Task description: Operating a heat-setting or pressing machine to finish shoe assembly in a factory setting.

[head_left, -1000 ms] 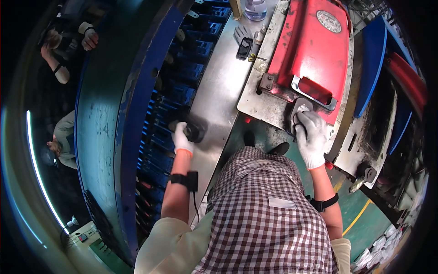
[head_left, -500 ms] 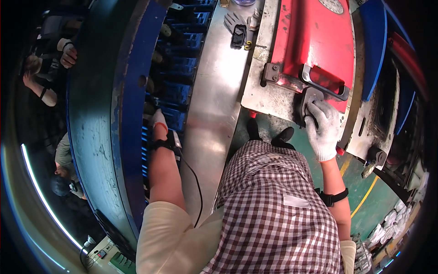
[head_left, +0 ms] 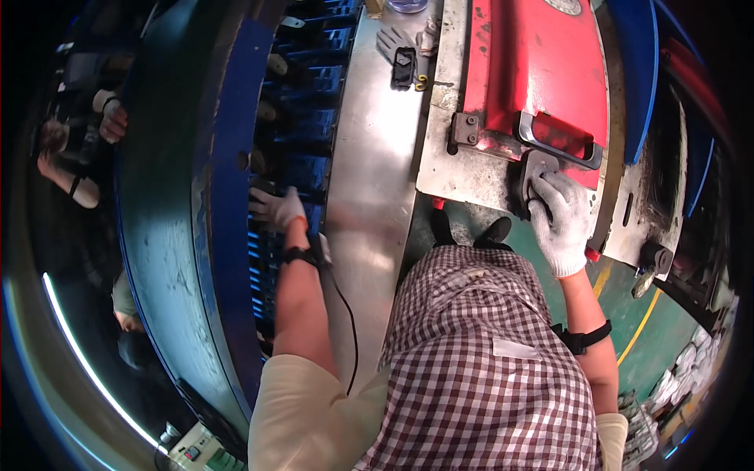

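Note:
My left hand (head_left: 278,209), in a white glove, reaches into a row of blue slotted holders (head_left: 302,169) with dark pieces in them. Its fingers are spread, and nothing shows in them. On the right, my right hand (head_left: 561,216), gloved in white too, curls over a dark rounded handle (head_left: 536,174) at the front edge of a worn metal plate (head_left: 452,174). My palm hides part of that handle. Just beyond it, a metal pull bar (head_left: 561,149) is fixed to a red machine cover (head_left: 564,78).
A shiny metal ledge (head_left: 369,173) runs between the holders and the plate. Grey gloves (head_left: 395,43) and a small black device (head_left: 404,68) lie at its far end. A blue beam (head_left: 228,149) borders the left. Another person's hand (head_left: 113,125) shows beyond it. A second machine plate (head_left: 640,208) stands right.
My left hand has come up out of the slots, slightly rightward, and its fingers now show spread. My right hand stays on the dark handle. The view has shifted slightly.

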